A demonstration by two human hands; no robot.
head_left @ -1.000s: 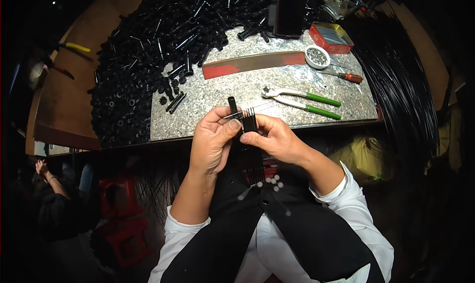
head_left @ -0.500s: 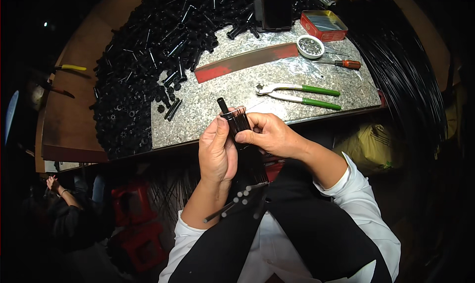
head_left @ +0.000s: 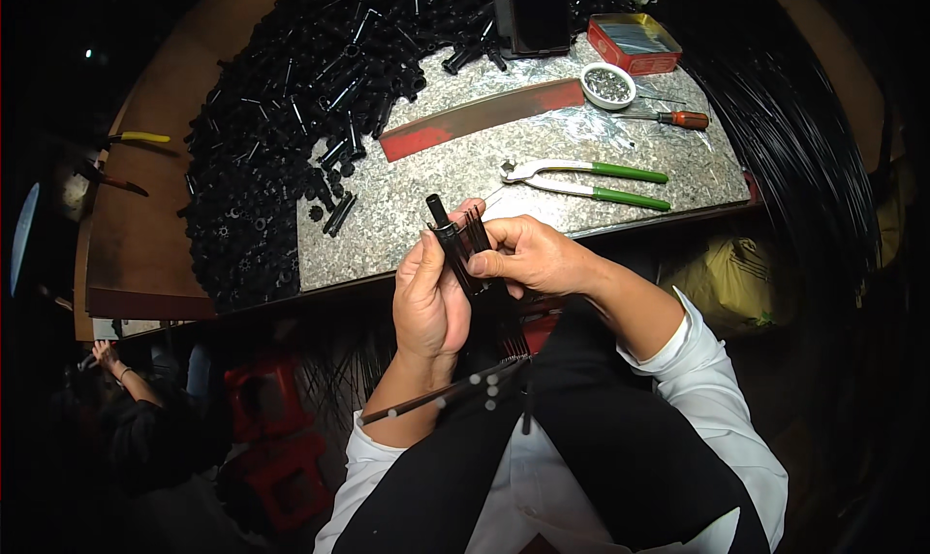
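Just off the table's front edge, my left hand [head_left: 426,302] is closed round a black umbrella runner [head_left: 438,210], a tube that stands tilted with its top end showing. Thin black umbrella ribs [head_left: 478,232] fan from the runner's collar and are pinched between the thumb and fingers of my right hand [head_left: 528,259]. Long rods [head_left: 417,405] with pale round tips reach down in front of my left forearm, somewhat blurred. My fingers hide much of the joint between ribs and runner.
A big heap of black tubes [head_left: 262,157] covers the table's left. Green-handled pincers [head_left: 591,183], a red-and-grey curved strip [head_left: 484,121], a white bowl of small metal bits [head_left: 608,85], a screwdriver [head_left: 678,119], a red tin [head_left: 635,46] and black rods [head_left: 794,118] lie about. A co-worker's hand [head_left: 105,353] shows lower left.
The ribs in my right hand now stand apart from the runner as a tighter bunch. Below, the pale-tipped rods have swung, some to the left. My left hand keeps its hold.
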